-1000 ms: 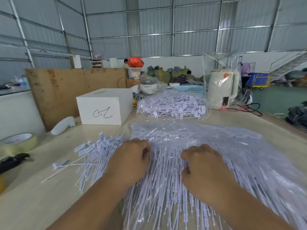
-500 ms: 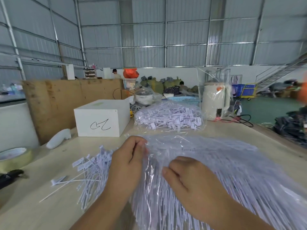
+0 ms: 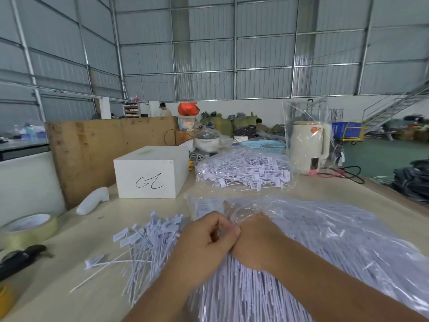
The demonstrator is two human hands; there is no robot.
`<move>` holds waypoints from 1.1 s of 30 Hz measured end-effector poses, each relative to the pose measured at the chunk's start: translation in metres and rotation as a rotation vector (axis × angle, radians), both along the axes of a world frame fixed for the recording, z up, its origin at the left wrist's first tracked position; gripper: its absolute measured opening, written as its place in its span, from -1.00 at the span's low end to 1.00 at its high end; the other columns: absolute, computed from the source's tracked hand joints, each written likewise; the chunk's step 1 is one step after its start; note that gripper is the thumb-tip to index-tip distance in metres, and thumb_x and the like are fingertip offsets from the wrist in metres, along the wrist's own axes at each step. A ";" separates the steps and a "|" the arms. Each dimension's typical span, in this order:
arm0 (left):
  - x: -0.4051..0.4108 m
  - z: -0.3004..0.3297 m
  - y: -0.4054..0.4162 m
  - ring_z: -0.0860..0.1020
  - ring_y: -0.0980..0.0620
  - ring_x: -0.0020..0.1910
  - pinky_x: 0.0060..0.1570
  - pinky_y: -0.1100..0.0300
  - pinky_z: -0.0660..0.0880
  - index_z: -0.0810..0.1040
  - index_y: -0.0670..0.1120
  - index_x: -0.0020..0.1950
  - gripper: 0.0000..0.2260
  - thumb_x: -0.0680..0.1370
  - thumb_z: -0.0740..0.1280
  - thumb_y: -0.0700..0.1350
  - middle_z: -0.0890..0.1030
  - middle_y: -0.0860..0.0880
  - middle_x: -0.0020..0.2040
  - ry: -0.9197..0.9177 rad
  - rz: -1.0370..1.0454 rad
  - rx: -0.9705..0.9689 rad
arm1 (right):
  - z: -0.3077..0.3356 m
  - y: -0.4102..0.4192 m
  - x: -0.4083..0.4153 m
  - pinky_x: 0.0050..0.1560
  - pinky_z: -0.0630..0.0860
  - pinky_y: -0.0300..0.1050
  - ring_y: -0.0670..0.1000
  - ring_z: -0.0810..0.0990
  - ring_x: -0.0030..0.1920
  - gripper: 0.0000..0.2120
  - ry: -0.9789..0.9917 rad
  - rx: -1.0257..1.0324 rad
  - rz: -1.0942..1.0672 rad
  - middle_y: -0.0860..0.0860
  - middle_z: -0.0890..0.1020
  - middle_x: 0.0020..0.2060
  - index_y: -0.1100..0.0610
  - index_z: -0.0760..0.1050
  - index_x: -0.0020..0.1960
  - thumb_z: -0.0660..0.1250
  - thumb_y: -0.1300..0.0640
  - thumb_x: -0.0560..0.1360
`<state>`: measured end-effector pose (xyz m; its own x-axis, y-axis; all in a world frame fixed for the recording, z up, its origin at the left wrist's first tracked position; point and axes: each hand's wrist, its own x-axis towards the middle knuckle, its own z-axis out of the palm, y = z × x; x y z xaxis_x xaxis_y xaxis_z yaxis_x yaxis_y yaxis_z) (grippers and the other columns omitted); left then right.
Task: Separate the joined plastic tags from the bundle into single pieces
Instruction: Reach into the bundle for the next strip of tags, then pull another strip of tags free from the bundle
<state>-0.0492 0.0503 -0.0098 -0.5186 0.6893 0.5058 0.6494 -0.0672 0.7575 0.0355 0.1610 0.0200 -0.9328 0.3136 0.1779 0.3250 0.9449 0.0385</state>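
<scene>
A big bundle of white plastic tags (image 3: 325, 242) in a clear plastic bag lies across the table in front of me. My left hand (image 3: 206, 242) and my right hand (image 3: 257, 240) are pressed together over its near middle, both pinching the gathered clear bag film at its top. What the right fingers hold beneath is hidden. A loose pile of single white tags (image 3: 148, 242) lies fanned out just left of my left hand. A second bag of tags (image 3: 243, 169) sits farther back.
A white box (image 3: 151, 173) stands at the back left beside a white handle-shaped object (image 3: 92, 201). A tape roll (image 3: 27, 228) and a black tool (image 3: 21, 259) lie at the left edge. A cream kettle (image 3: 308, 147) stands behind right. Table edge runs along the right.
My hands have come together from apart over the bundle, and now bunch up the bag film between them. The camera has tilted upward.
</scene>
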 end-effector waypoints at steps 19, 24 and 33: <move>-0.009 -0.005 0.008 0.54 -0.10 -0.09 0.01 -0.01 0.44 0.56 -0.24 -0.07 -0.58 0.63 0.03 0.02 0.60 -0.12 -0.15 0.363 0.046 -0.157 | 0.015 -0.006 0.058 -0.20 0.20 -0.16 -0.03 0.41 -0.16 -0.82 0.452 0.007 0.145 -0.04 0.46 -0.21 0.06 0.38 -0.04 0.13 -0.02 0.63; -0.012 -0.012 0.010 0.53 -0.07 0.07 0.14 0.02 0.44 0.58 -0.13 0.14 -0.77 0.64 0.17 -0.10 0.61 -0.09 0.05 0.413 0.095 -0.259 | 0.033 -0.013 0.102 -0.36 0.32 -0.08 -0.05 0.35 -0.43 -0.80 0.439 -0.109 0.245 -0.05 0.37 -0.46 -0.10 0.21 -0.13 0.07 -0.17 0.61; 0.014 0.003 0.004 0.43 0.39 0.15 0.10 0.54 0.28 0.52 0.30 0.03 -0.85 0.56 0.23 0.04 0.53 0.41 0.05 0.014 0.072 0.044 | -0.001 0.019 0.113 -0.26 0.37 -0.16 -0.08 0.45 -0.25 -0.64 0.421 -0.304 0.235 -0.08 0.47 -0.29 -0.13 0.39 -0.07 0.03 -0.38 0.48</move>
